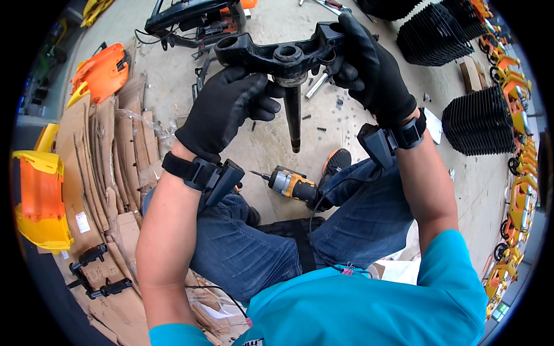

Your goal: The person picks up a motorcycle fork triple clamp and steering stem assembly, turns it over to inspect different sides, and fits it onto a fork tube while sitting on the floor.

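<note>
A black metal fork triple clamp (259, 56) is held up in front of me, its steering stem (294, 115) pointing down. My right hand (372, 72), in a black glove, wraps round the clamp's right end. Under its left arm, my left hand (228, 106), gloved in black too, is curled with the fingers bent in toward the stem; the exact contact of its fingertips is partly hidden. Below the stem, a yellow and black cordless impact driver (294, 184) lies on the floor between my legs, its bit toward the left.
Flattened cardboard (86, 167) covers the floor at left, with orange and yellow plastic covers (40, 196) and a black bracket (98, 271) on it. A black frame (196, 20) lies ahead. Stacked black trays (478, 121) and a row of yellow parts (522, 179) line the right.
</note>
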Demonstrator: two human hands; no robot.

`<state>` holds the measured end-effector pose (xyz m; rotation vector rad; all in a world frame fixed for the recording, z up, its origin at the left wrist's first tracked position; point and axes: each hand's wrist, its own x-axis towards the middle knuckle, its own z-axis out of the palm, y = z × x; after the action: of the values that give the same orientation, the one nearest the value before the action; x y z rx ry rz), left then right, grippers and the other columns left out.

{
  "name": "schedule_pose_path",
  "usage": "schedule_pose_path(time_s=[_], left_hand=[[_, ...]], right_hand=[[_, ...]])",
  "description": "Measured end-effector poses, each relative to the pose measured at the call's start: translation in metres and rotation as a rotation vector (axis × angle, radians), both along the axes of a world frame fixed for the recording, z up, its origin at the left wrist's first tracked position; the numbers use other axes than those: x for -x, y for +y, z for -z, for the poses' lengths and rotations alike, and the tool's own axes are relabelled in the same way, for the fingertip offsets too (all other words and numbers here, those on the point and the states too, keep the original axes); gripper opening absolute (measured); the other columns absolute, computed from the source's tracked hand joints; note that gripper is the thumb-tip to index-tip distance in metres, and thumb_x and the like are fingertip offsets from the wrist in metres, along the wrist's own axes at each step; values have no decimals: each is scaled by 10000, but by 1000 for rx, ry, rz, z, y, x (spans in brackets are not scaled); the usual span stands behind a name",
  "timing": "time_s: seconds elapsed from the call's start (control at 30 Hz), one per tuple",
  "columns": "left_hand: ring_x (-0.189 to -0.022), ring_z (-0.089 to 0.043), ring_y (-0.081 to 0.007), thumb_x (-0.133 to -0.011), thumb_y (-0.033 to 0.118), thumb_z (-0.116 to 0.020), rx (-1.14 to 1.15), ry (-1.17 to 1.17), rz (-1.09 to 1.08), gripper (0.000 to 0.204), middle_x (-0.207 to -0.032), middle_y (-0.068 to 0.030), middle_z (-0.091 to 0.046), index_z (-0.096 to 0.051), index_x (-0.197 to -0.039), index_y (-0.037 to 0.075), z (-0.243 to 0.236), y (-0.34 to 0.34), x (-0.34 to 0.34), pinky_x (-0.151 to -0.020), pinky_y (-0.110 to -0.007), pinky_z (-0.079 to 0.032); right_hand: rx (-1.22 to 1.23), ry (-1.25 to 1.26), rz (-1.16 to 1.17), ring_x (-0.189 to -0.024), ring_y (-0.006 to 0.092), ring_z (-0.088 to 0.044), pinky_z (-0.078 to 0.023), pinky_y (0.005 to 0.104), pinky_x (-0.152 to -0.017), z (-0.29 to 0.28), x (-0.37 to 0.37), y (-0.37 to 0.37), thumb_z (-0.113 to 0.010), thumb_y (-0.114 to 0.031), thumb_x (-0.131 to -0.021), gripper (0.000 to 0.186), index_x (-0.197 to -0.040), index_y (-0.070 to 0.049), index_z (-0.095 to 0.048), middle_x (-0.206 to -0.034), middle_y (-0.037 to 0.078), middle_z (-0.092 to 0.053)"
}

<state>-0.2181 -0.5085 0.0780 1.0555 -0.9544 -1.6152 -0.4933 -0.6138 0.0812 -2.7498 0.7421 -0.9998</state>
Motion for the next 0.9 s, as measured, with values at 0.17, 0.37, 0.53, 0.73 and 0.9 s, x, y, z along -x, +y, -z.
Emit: schedule_pose_path(time_s=[0.17,0.37,0.53,0.73,0.9], left_hand=[[-765,-708,-198,-1008,130,-556,33,-18,-29,236,-958,-163,-720,-631,-1166,-28,1,0,5,-657,-315,-585],[-752,-703,-186,-1010,143,-550,54,-113,-52,242,-949,-149,-721,-635,-1162,-24,-1,1,10,-654,-306,-584],[-749,-685,-151,-1028,204,-553,73,-114,-28,266,-959,-121,-716,-642,-1169,-3,-2,3,11,-666,-294,-568],[-737,-692,-160,-1023,192,-555,88,-141,-29,257,-934,-131,-717,-644,-1155,-10,-2,4,10,-655,-296,-576],[-736,-693,-165,-1013,179,-563,88,-142,-42,245,-915,-129,-716,-650,-1131,-17,-4,6,10,-656,-301,-578]], right_hand=[[19,-3,0,-933,246,-663,-550,329,-827,2,2,1,-681,8,-830,825,-1564,-89,-315,-1129,127,-646],[155,-59,-76,-774,183,-666,-550,314,-675,0,-2,1,-662,16,-842,843,-1568,-80,-244,-923,61,-668],[-56,-42,-72,-746,181,-672,-555,316,-655,2,-2,3,-639,35,-844,863,-1580,-83,-203,-888,56,-677],[-1095,-220,112,-736,174,-672,-556,309,-648,4,-2,-10,-632,51,-834,856,-1574,-79,-223,-870,63,-673],[-1142,-252,101,-711,174,-670,-558,305,-634,11,0,-15,-676,30,-802,875,-1561,-77,-254,-832,54,-659]])
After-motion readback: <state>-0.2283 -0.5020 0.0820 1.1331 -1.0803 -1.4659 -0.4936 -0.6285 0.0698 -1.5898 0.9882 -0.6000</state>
